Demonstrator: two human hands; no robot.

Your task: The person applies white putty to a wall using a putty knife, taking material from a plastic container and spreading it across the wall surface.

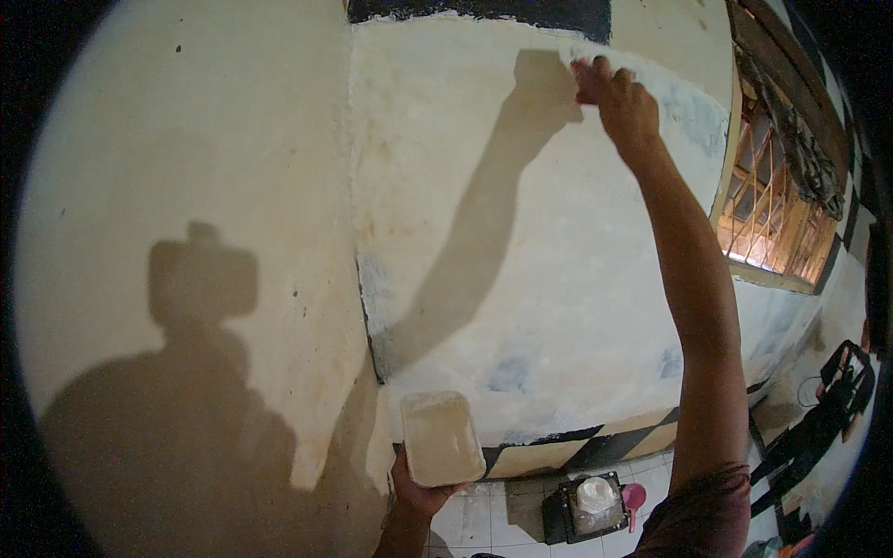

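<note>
High against the pale wall [577, 242], my right hand [625, 104] is closed with the fingers curled. What it grips is hidden; its shadow on the wall ends in a broad, squared shape. Whitish smears and grey patches mark the wall around it. Low down near the corner, my left hand [419, 491] holds a rectangular tub [406, 439] from beneath. Cream-coloured matter coats the inside of the tub, which is tilted toward me.
A barred window [767, 195] with dark cloth hanging by it is on the right. On the tiled floor [465, 521] stands a dark crate [558, 516] bearing a white bag [595, 495], beside a pink dipper [633, 496]. Black-painted bands [484, 9] edge the wall.
</note>
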